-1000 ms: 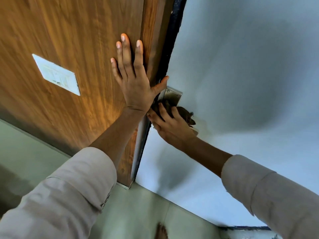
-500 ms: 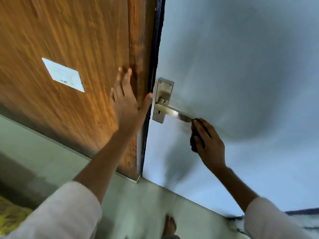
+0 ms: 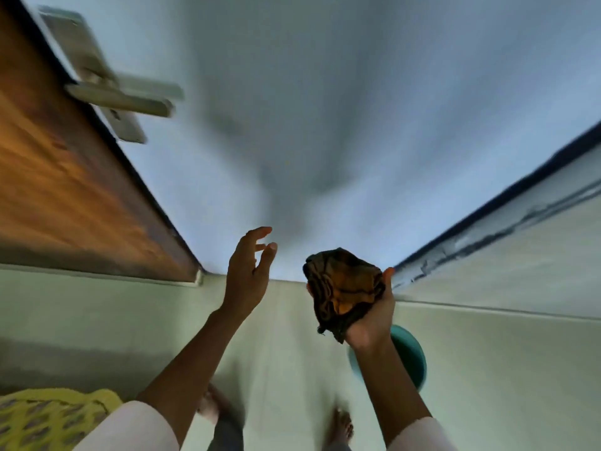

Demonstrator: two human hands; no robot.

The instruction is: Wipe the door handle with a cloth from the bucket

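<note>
My right hand [image 3: 370,315] is shut on a crumpled dark brown and orange cloth [image 3: 341,286], held palm up in front of me, well below the handle. The teal bucket [image 3: 408,359] sits on the floor right under that hand, mostly hidden by my wrist. My left hand [image 3: 248,273] hangs open in the air with fingers apart, touching nothing. The metal lever door handle [image 3: 123,99] with its plate shows blurred at the upper left on the pale grey door [image 3: 325,109].
The wooden door frame [image 3: 65,190] runs down the left side. A dark-edged wall [image 3: 504,255] closes in on the right. Pale floor tiles [image 3: 286,353] lie below with my bare feet [image 3: 341,428]. A yellow patterned mat [image 3: 48,415] lies at the lower left.
Both hands have left the door and dropped low. My right hand drew the cloth off the handle and now holds it over the bucket. The view tilted downward.
</note>
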